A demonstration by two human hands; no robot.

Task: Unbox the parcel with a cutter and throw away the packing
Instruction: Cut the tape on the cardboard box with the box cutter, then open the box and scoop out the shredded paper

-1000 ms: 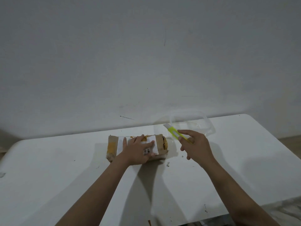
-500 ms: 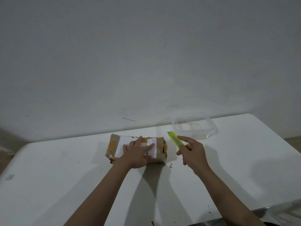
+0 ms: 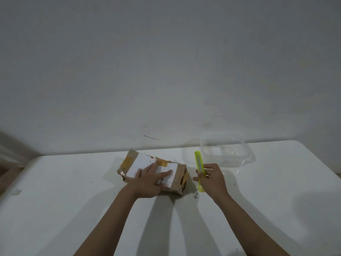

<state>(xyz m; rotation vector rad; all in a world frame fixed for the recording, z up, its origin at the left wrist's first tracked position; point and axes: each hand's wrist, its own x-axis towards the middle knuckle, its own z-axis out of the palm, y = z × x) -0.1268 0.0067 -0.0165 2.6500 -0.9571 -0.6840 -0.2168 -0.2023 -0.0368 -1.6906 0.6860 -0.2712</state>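
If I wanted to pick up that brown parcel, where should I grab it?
Probably across its short width, near the middle, coming down from above. The parcel lies flat and long on the white table, so fingers can wrap both long edges. The left hand presses flat on its top there. Stay clear of the right end, beside the yellow-green cutter in the right hand.
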